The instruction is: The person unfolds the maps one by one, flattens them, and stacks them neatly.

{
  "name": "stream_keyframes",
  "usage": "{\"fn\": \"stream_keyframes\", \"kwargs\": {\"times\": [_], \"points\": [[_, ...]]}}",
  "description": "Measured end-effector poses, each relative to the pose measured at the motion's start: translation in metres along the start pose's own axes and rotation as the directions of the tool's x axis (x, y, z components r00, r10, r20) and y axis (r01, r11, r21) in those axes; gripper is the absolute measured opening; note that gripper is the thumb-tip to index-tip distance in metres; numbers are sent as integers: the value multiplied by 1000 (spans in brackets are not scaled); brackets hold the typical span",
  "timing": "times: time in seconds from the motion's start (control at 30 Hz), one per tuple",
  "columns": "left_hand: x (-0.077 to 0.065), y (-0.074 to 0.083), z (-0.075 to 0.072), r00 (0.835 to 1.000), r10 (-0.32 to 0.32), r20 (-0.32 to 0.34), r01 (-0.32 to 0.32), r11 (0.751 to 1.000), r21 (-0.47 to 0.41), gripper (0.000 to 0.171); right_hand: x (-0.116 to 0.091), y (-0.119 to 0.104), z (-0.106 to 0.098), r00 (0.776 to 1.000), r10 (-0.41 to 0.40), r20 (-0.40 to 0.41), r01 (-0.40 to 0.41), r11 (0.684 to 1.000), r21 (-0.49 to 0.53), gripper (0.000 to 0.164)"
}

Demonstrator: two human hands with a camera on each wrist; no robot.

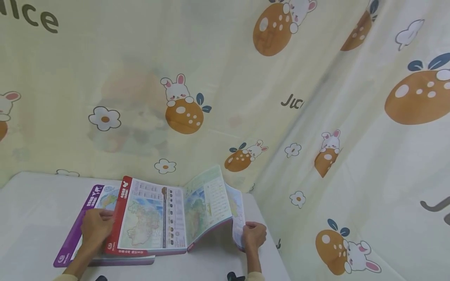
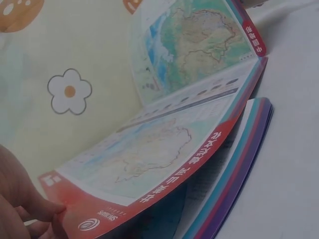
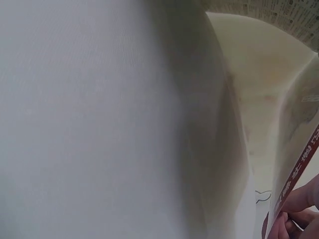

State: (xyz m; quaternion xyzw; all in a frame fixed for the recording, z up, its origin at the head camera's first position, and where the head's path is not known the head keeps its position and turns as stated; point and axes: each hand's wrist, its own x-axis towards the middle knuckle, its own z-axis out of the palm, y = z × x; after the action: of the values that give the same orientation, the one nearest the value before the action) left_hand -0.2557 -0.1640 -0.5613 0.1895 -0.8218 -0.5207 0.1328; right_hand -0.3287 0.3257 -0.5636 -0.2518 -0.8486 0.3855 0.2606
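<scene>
Pinching the red map [image 1: 144, 226] are the left hand [image 1: 96, 229], at its left edge, and the right hand [image 1: 254, 235], at its right end; purple map [image 1: 74, 232] partly beneath.

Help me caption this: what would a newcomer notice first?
The partly unfolded red-edged map likely catches the eye first, held between the left hand and right hand over the table. A purple-edged map lies partly under its left side. Behind hangs a curtain printed with rabbits and orange fruit.
</scene>
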Motion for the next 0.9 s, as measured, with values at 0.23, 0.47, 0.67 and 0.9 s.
{"fn": "stream_keyframes", "kwargs": {"times": [0.23,0.47,0.67,0.9], "points": [[5,-7,-9,1000,8,-27,-8,1000,3,29,6,8,0,998,-46,-43,44,997,-58,15],[10,-11,-21,995,19,-93,-15,999,42,28,13,18,2,991,-110,-73,102,990,-98,17],[14,-12,-27,995,20,-93,-13,997,73,28,22,31,3,989,-125,-77,113,982,-149,19],[17,-15,-31,992,59,-110,-45,992,121,27,28,44,1,984,-154,-90,138,976,-168,19]]}}
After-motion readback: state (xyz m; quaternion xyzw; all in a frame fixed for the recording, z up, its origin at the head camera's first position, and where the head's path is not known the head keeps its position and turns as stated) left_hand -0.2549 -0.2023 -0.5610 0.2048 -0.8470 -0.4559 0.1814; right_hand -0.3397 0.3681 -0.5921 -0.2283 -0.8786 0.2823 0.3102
